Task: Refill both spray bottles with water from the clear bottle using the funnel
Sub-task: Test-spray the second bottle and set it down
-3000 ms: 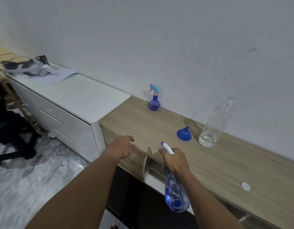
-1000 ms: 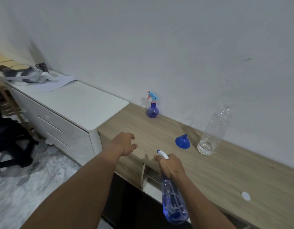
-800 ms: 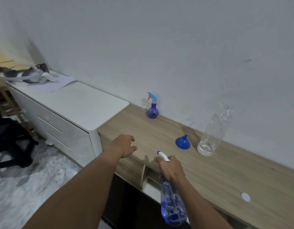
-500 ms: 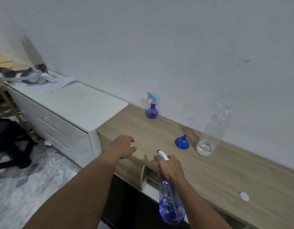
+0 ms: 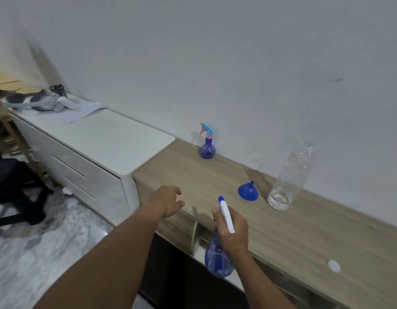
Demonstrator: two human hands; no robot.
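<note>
A long wooden tabletop (image 5: 304, 230) runs along the wall from the middle of the view out toward 4 o'clock. A white drawer cabinet (image 5: 99, 152) butts against its end at 9 o'clock, with a black chair (image 5: 12, 186) on the floor beyond it. A headset (image 5: 37, 101) lies at the cabinet's far end, at 10 o'clock.

The clear bottle (image 5: 288, 181) stands upright near the wall at 3 o'clock, with a little water in its bottom. The large spray bottle (image 5: 217, 262) is off the tabletop, at 5 o'clock. The right hand (image 5: 233, 228) has its fingers clenched round the neck. The white head points to 12 o'clock and the blue body hangs in front of the tabletop's front edge.

The left hand (image 5: 168, 200) hovers by the tabletop's front corner at 6 o'clock, fingers loosely curled and grasping nothing; whether it touches the wood I cannot tell.

The small spray bottle (image 5: 206, 143) stands upright against the wall at 12 o'clock, well apart from the rest. The blue funnel (image 5: 248, 191) sits mouth down, spout up, just beside the clear bottle at its 9 o'clock. A white cap (image 5: 333, 266) lies alone at 4 o'clock.
</note>
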